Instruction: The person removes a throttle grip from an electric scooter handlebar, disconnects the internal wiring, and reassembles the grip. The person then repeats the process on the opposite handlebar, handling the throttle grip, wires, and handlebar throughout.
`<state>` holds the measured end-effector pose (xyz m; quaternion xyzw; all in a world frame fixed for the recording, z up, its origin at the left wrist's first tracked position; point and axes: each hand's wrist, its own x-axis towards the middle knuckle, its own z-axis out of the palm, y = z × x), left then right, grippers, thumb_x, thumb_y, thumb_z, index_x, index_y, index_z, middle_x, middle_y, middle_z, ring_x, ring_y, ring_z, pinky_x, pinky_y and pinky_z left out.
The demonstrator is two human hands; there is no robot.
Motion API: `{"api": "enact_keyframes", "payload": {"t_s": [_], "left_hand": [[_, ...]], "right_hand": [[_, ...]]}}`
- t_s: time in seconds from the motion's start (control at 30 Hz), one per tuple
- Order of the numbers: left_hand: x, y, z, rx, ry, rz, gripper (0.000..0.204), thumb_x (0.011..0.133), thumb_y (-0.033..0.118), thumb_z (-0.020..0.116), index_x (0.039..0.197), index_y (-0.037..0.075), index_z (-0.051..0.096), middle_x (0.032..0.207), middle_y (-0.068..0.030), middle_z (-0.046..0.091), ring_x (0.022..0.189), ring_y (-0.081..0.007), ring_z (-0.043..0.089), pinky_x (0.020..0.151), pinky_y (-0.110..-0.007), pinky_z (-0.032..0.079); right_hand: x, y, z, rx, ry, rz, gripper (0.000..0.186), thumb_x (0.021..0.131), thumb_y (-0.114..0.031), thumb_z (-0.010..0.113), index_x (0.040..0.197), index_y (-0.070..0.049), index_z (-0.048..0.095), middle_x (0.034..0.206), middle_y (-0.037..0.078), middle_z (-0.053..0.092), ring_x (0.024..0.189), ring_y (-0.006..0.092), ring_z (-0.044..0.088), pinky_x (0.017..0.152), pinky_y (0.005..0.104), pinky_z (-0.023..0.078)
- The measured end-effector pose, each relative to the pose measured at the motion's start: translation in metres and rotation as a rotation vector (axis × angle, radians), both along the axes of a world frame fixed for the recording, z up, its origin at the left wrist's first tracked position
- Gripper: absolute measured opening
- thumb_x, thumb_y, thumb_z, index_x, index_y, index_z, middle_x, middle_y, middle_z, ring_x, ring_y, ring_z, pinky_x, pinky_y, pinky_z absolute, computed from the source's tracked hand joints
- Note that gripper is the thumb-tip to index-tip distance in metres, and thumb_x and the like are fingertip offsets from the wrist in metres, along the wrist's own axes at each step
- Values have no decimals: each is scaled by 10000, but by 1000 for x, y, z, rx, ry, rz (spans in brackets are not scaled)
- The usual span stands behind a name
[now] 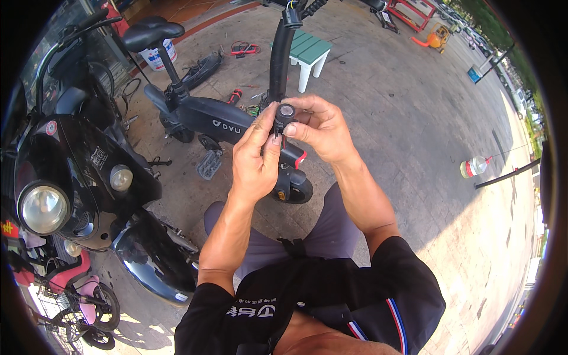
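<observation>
Between both hands, in front of a small black folding electric bike (204, 118), is a small black cylindrical part (285, 116) with a round grey face. My left hand (258, 151) closes on its left side, with fingers and thumb pressed together. Curled round the other side, my right hand (321, 129) has its thumb against the part just below the grey face. The part's underside is hidden by the fingers. Behind it rises the bike's black stem (281, 59), and the wheel (294, 189) shows below my wrists.
A black motor scooter (89, 171) stands close on the left, with a pink bike (77, 290) below it. Beyond my hands are a green-topped stool (310, 48), a red meter (244, 49) and a white bucket (158, 57). A clear jug (473, 167) stands far right.
</observation>
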<state>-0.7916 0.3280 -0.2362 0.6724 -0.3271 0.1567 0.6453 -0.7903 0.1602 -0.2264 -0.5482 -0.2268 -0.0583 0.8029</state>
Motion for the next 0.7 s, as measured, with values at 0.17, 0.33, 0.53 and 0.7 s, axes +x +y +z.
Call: {"api": "enact_keyframes", "payload": {"t_s": [0.17, 0.33, 0.53, 0.7], "left_hand": [[-2, 2, 3, 37, -37, -13, 416, 954, 32, 523, 1364, -34, 489, 1339, -209, 553, 1246, -298, 538, 1031, -361, 427], [4, 5, 5, -39, -7, -129, 392, 975, 97, 515, 1345, -30, 515, 1345, -214, 546, 1268, -304, 519, 1044, -361, 410], [9, 10, 5, -150, 132, -220, 353, 982, 126, 540, 1304, -16, 568, 1320, -184, 563, 1230, -250, 535, 1035, -343, 410], [13, 11, 2, -170, 98, -238, 350, 977, 127, 565, 1298, -15, 575, 1310, -155, 551, 1190, -222, 545, 1014, -325, 421]], "right_hand": [[-3, 2, 1, 57, -28, 0, 350, 851, 39, 692, 1183, 12, 588, 1052, 134, 674, 970, 192, 657, 833, 331, 568], [-1, -3, 2, 46, -29, 21, 342, 844, 39, 698, 1171, 11, 601, 1057, 130, 673, 963, 191, 656, 837, 330, 568], [5, -7, -2, 47, 29, 85, 360, 826, 6, 724, 1166, 16, 605, 1082, 117, 663, 979, 197, 656, 862, 348, 565], [6, -6, -4, 49, 48, 95, 366, 826, -19, 732, 1166, 18, 600, 1081, 111, 663, 973, 199, 658, 856, 357, 570]]}}
